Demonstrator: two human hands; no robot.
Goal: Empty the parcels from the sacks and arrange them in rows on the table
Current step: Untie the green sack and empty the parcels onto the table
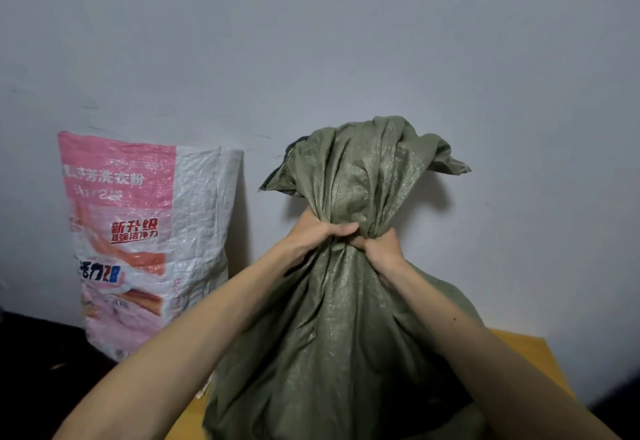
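Observation:
A full green woven sack (332,342) stands upright in front of me on the yellow table (530,353). Its neck is bunched together, and the loose mouth flares out above it. My left hand (320,237) grips the gathered neck from the left side. My right hand (381,249) grips the same neck from the right, just below and beside the left. Both hands touch each other at the neck. No parcels are visible; the sack hides whatever is inside.
A pink and white woven sack (145,242) with printed lettering stands upright against the grey wall (311,41) at the left. A dark floor area (38,363) lies below it. Only the table's right corner and a strip at the front left show.

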